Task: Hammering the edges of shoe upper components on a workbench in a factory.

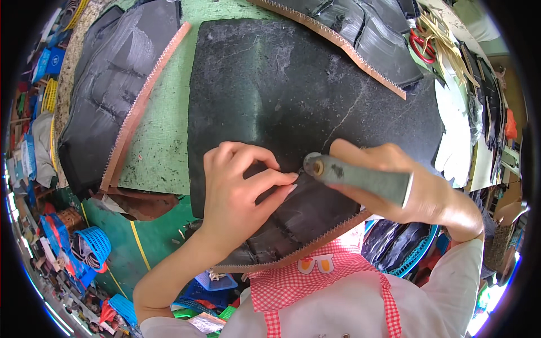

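A black leather-like panel (313,211) lies near me, with a brown zigzag-stitched strip along its near edge. The thumb and index finger of my left hand (234,183) are pinched together on a fold of this panel. Closed around a grey tapered tool (366,183) is my right hand (428,188). The tool's narrow, rounded end bears a brass-coloured round fitting and sits just right of my left fingertips. Its working tip, if it has one, is hidden. Beneath the panel is a dark, scratched slab (270,73).
Similar black panels with brown stitched edges lie at the far left (112,84) and far right (360,28). Red-handled scissors (420,48) rest beside straw-coloured strips (442,42) and white sheets (451,121). A blue basket (414,262) of dark pieces stands below right.
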`<state>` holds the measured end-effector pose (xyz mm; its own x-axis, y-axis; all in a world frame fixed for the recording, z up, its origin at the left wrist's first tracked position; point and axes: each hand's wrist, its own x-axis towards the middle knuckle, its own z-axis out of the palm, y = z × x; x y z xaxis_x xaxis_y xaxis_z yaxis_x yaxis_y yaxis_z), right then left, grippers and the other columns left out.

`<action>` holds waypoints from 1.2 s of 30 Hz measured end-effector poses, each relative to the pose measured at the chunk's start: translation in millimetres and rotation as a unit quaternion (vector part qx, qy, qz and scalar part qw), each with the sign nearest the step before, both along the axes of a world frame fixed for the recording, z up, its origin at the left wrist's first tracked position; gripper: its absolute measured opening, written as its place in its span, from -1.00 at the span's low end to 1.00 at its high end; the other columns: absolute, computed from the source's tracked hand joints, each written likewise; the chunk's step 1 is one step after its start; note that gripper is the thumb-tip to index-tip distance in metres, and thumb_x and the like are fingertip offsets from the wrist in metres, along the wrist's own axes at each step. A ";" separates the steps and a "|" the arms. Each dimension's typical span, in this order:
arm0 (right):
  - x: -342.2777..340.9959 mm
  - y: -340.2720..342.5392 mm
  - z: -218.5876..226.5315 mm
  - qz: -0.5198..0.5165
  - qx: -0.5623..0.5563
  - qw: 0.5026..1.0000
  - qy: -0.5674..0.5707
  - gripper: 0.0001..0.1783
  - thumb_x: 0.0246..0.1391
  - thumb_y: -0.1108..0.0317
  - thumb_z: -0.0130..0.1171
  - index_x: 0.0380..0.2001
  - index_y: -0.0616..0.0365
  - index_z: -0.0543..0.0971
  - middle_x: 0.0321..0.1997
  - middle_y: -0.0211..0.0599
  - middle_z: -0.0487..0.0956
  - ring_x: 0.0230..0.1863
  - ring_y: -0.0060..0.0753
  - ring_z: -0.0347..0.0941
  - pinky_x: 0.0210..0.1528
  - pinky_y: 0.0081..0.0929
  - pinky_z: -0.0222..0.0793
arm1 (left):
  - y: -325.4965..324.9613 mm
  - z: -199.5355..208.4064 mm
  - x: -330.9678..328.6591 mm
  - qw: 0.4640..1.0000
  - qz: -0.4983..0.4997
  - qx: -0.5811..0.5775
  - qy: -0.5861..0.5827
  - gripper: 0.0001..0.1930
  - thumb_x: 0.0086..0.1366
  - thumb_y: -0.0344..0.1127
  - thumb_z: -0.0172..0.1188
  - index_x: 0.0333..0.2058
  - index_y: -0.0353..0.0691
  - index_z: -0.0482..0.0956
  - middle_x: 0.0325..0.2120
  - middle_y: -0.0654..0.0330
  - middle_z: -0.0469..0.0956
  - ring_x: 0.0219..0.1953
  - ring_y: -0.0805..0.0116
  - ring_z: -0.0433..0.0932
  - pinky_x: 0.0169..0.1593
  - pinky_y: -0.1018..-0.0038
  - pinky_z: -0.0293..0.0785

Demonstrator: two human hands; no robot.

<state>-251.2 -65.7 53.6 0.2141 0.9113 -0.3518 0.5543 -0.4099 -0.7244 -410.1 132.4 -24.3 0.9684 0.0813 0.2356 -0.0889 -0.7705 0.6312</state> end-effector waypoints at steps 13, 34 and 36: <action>-6.3 9.9 14.6 -0.074 0.119 0.988 -0.064 -0.72 0.08 0.49 0.31 -0.18 0.21 0.44 -0.52 -0.11 0.57 -0.54 0.04 0.60 -0.55 -0.28 0.42 | -3.7 2.8 -3.2 1.000 0.007 0.001 0.000 -0.83 0.04 -0.34 0.50 -0.35 0.05 0.75 -0.24 0.44 0.55 -0.08 0.23 0.46 0.06 0.17 0.25; -12.1 15.7 7.0 -0.022 0.025 0.996 -0.085 -0.63 0.09 0.37 0.24 -0.14 0.24 0.32 -0.53 0.08 0.59 -0.41 0.20 0.62 -0.44 0.02 0.50 | -3.6 3.9 -5.0 0.997 -0.030 0.066 -0.025 -0.83 0.03 -0.31 0.50 -0.36 0.02 0.75 -0.28 0.40 0.56 -0.06 0.21 0.45 0.06 0.12 0.25; -20.5 11.7 5.1 0.034 -0.052 0.997 -0.042 -0.68 0.14 0.36 0.21 -0.15 0.24 0.33 -0.55 0.06 0.59 -0.45 0.22 0.61 -0.45 0.02 0.50 | 2.6 16.0 -1.4 0.998 -0.015 0.061 0.001 -0.80 -0.04 -0.32 0.51 -0.37 0.04 0.75 -0.26 0.41 0.57 -0.06 0.21 0.45 0.07 0.13 0.24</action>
<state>-271.7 -54.0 58.6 0.1862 0.8842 -0.4284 0.6407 -0.4398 -0.6293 -411.4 135.0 -8.3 0.9707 0.0238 0.2393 -0.1110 -0.8383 0.5338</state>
